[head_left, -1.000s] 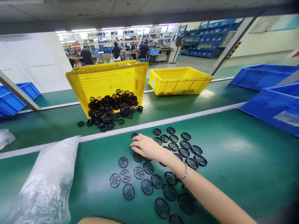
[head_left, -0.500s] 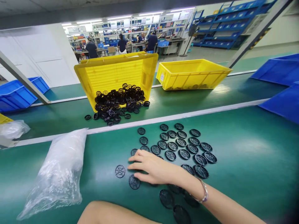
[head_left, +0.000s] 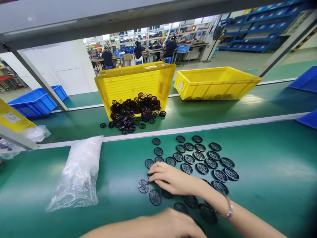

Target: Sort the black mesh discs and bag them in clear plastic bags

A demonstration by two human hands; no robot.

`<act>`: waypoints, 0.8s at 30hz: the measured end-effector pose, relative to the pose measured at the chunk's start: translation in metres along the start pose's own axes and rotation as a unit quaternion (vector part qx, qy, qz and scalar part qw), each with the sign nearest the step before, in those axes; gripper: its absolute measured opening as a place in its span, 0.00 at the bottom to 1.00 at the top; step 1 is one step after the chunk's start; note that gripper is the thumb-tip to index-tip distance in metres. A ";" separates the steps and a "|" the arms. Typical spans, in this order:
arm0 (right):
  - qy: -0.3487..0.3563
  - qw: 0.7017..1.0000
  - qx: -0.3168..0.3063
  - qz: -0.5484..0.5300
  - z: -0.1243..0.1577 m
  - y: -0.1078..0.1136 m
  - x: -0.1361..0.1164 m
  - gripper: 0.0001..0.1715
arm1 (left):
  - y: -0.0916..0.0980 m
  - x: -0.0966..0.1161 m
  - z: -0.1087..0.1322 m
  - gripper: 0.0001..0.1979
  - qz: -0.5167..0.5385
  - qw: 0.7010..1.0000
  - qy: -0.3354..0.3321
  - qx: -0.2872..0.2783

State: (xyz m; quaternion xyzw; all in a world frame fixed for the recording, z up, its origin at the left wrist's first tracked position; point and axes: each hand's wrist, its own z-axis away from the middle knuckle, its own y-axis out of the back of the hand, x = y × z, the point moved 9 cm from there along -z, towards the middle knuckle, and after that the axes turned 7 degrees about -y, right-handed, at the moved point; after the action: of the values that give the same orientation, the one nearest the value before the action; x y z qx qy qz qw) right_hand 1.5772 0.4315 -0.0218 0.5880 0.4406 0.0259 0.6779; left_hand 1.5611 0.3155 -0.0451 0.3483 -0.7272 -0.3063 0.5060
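Observation:
Several flat black round spoked discs (head_left: pixel 201 168) lie in rows on the green belt (head_left: pixel 267 172). My right hand (head_left: pixel 173 180) rests on the left end of this group, palm down with the fingers stretched out flat on the discs, a bracelet at the wrist. Just left of its fingertips lie a loose disc (head_left: pixel 143 186) and another one (head_left: pixel 155 197). My left hand (head_left: pixel 173 226) comes in at the bottom edge, close to the nearest discs. Only its back shows; the fingers are hidden.
A yellow crate (head_left: pixel 133 82) tipped on its side spills a pile of black parts (head_left: pixel 135 110) beyond a white strip (head_left: pixel 198 127). A second yellow crate (head_left: pixel 218 84) stands right of it. A clear plastic bag (head_left: pixel 79 172) lies left; blue bins (head_left: pixel 37 100) stand far left. People work far behind.
My right hand has drawn back from the far discs toward me and to the lower-left discs. My left hand has come further into view from below.

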 end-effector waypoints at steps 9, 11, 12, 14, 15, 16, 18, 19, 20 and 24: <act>-0.165 0.979 0.096 0.068 -0.023 0.054 0.127 0.30 | 0.116 -0.163 0.125 0.28 0.029 0.860 0.386 0.333; -0.171 0.978 0.078 0.090 -0.036 0.045 0.133 0.31 | 0.116 -0.187 0.108 0.30 0.020 0.867 0.372 0.332; -0.168 0.979 0.067 0.096 -0.039 0.040 0.132 0.30 | 0.117 -0.195 0.097 0.31 0.021 0.871 0.360 0.333; -0.157 0.982 0.047 0.092 -0.037 0.033 0.124 0.28 | 0.118 -0.208 0.072 0.30 0.034 0.885 0.330 0.328; -0.150 0.984 0.039 0.083 -0.032 0.031 0.119 0.27 | 0.118 -0.212 0.059 0.29 0.042 0.893 0.312 0.321; -0.146 0.986 0.034 0.071 -0.026 0.031 0.115 0.26 | 0.118 -0.216 0.047 0.28 0.052 0.903 0.292 0.311; -0.146 0.987 0.035 0.050 -0.014 0.038 0.114 0.25 | 0.120 -0.222 0.026 0.24 0.071 0.920 0.248 0.295; -0.153 0.986 0.046 0.043 -0.010 0.045 0.117 0.24 | 0.122 -0.226 0.017 0.23 0.081 0.924 0.229 0.295; -0.166 0.983 0.063 0.040 -0.008 0.055 0.125 0.22 | 0.126 -0.231 0.012 0.23 0.093 0.924 0.215 0.302; -0.228 0.958 0.173 0.026 -0.023 0.102 0.181 0.13 | 0.141 -0.262 0.010 0.24 0.160 0.879 0.224 0.389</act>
State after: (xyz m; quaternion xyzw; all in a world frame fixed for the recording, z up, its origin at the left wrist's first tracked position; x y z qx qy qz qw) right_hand 1.7228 0.5806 -0.0386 0.6979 0.2571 -0.1680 0.6470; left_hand 1.5884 0.6102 -0.0727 0.4555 -0.7006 0.1727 0.5214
